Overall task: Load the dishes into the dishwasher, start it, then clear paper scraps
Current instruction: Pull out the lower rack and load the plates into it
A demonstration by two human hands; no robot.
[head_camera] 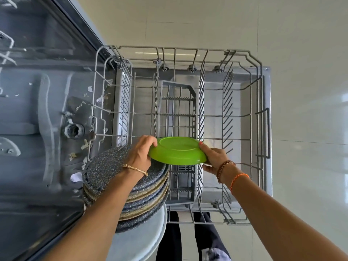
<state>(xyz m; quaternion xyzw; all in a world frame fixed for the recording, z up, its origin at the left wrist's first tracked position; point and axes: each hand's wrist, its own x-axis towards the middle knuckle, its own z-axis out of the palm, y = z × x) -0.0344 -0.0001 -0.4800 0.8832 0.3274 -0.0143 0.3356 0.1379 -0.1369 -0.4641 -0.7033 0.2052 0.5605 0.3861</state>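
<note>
Both hands, left hand (140,151) and right hand (214,157), grip green plate (177,151) (upside down).

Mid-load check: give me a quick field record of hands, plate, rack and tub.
left hand: grips green plate at its left rim
right hand: grips the plate's right rim
green plate: upside down, held over rack
rack: pulled out, no dishes seen
speckled plate stack: beside rack, under left forearm
paper scraps: scattered on tub floor

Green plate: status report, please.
Both hands, left and right, grip green plate. Upside down above rack. Cutlery basket directly below.
</note>
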